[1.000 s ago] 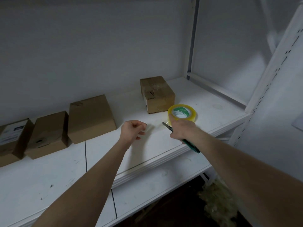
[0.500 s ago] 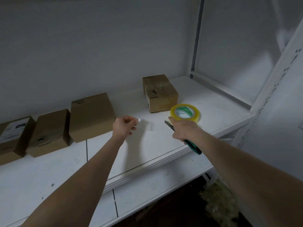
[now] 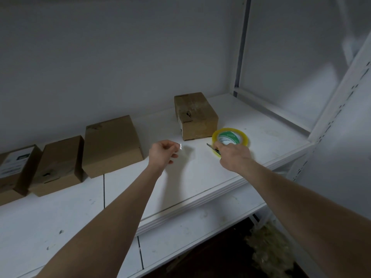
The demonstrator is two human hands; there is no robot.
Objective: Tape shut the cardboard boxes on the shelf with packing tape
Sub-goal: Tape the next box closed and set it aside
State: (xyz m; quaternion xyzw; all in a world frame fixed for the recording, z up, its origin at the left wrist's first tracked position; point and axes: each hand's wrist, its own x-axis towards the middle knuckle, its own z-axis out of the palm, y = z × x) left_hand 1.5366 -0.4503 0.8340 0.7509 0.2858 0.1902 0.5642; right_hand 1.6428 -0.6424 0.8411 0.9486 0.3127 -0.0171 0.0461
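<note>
A yellow roll of clear packing tape (image 3: pixel 230 136) lies flat on the white shelf (image 3: pixel 200 177), just in front of a small cardboard box (image 3: pixel 195 115). My right hand (image 3: pixel 233 156) rests on the roll's near edge and grips a utility knife (image 3: pixel 211 147) whose dark tip pokes out to the left. My left hand (image 3: pixel 163 152) hovers over the shelf to the left of the roll, fingers pinched on a shiny end of clear tape (image 3: pixel 180 146). The strip between hand and roll is barely visible.
Three more cardboard boxes stand along the back wall to the left: a large one (image 3: pixel 112 144), a medium one (image 3: pixel 58 165) and one with a white label (image 3: pixel 14 169). A white upright post (image 3: pixel 341 87) bounds the shelf at right. A lower shelf (image 3: pixel 200 221) lies below.
My left hand has drawn away to the left from the roll, and a glint of tape now shows at its fingertips. My right hand has stayed on the roll with the knife.
</note>
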